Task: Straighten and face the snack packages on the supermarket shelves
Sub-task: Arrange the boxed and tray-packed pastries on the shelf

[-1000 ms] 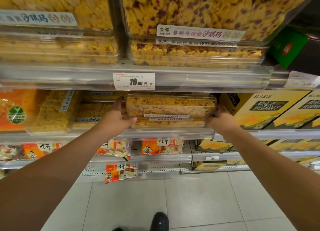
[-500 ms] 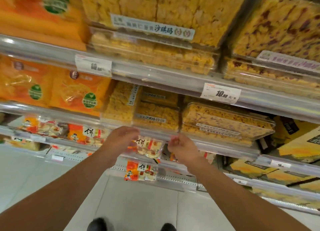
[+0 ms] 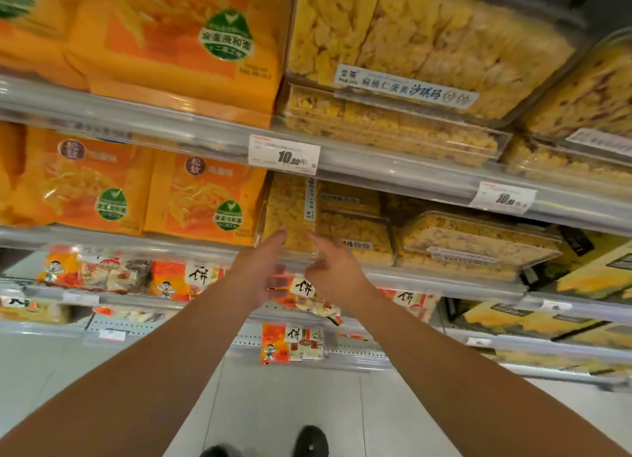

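A clear plastic box of yellow snack [image 3: 289, 210] stands on its side on the middle shelf, its label strip running vertically. My left hand [image 3: 261, 272] reaches toward its lower left corner with fingers extended. My right hand [image 3: 333, 268] reaches toward its lower right corner, forefinger out, other fingers loosely curled. Neither hand holds anything; whether the fingertips touch the box is unclear. To the right lie flat clear boxes of yellow snack [image 3: 355, 229] and a stacked box with dark specks [image 3: 475, 241].
Orange snack bags [image 3: 205, 200] fill the middle shelf's left part and the shelf above. More clear boxes [image 3: 403, 80] sit on the upper shelf. Rice-cracker packs [image 3: 290, 342] hang on lower shelves. Yellow cartons [image 3: 588, 272] stand at right. A price tag [image 3: 284, 154] marks the shelf rail.
Both hands let go of the speckled box at right and moved left along the shelf. They now reach up toward the box standing on its side.
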